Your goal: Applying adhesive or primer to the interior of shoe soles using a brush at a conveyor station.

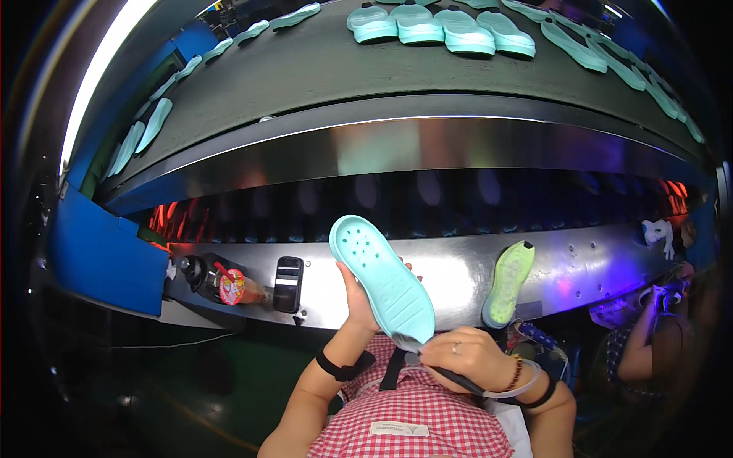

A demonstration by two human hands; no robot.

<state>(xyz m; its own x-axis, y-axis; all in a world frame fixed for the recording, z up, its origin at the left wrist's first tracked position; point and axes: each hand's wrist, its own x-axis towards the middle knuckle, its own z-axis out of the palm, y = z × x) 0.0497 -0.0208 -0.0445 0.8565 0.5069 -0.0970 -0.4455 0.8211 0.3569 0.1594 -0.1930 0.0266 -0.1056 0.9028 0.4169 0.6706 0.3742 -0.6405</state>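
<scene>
My left hand point(359, 301) grips a turquoise shoe sole point(385, 278) from its left side and underneath. The sole is tilted, with small holes in its far end and shallow grooves across the nearer part. At its near end my right hand point(469, 357) is closed around a slim tool with a dark handle point(458, 378). A grey tip shows near the sole's lower edge, but its exact kind is unclear. Right of the sole, a yellow-green shoe sole point(510, 284) lies on the metal bench point(450, 259), apart from both hands.
A black bottle point(195, 272), a drink cup with a red straw point(233, 287) and a black phone point(288, 284) occupy the bench's left. Beyond, a dark conveyor belt point(305, 80) carries several turquoise soles point(420, 27). Another person point(641, 343) is at right.
</scene>
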